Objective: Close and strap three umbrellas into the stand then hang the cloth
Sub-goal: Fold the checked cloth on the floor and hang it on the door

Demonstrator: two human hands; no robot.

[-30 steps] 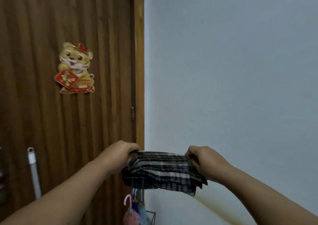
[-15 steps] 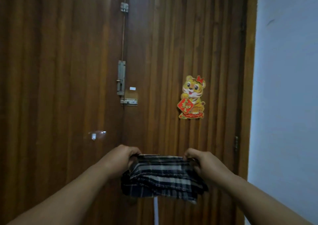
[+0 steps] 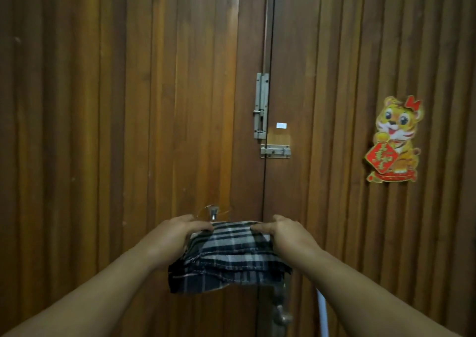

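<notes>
A dark brown double door of vertically ribbed wood (image 3: 128, 105) fills nearly the whole view, its two leaves meeting at a seam slightly right of centre. In front of its lower middle hangs the folded black, grey and white checked cloth (image 3: 231, 259), its long axis running left to right and roughly level, the top edge stretched between the hands and the folded layers drooping below. The left hand (image 3: 177, 236) grips the cloth's upper left corner with curled fingers; the right hand (image 3: 288, 236) grips the upper right corner likewise. On the right leaf is a yellow cartoon tiger sticker (image 3: 394, 141) holding a red diamond with gold characters too small to read. On the seam sit a grey metal vertical bolt (image 3: 260, 106) and a grey metal sliding latch (image 3: 275, 151). Just above the cloth's top edge is a small clear adhesive hook (image 3: 213, 212).
</notes>
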